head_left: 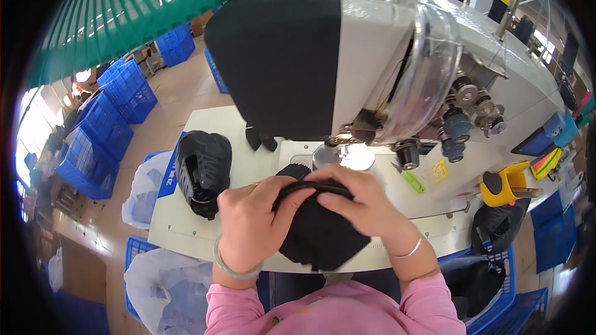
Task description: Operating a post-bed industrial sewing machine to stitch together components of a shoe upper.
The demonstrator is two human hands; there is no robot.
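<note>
a: two hands on one dark fabric piece (320,229), low on the pale surface (186,229), just in front of the sewing machine (372,56).
b: lying which way?
a: long axis running left to right along the folded top edge, bulk hanging toward the body and over the surface's near edge. needle area (344,142) just beyond that edge, straight ahead of both hands.
b: nearer hand?
a: about equal. left hand (248,217) at the left end, right hand (360,201) over the top and right end.
b: grip?
a: left hand curled shut, pinching the edge between thumb and fingers. right hand closed down too, fingers bent over the fold, thumb underneath. nothing else held.
b: and nearby?
a: pile of black pieces (202,170) to the left, well apart from the left hand. green snips (410,180) to the right, near the machine, untouched.
</note>
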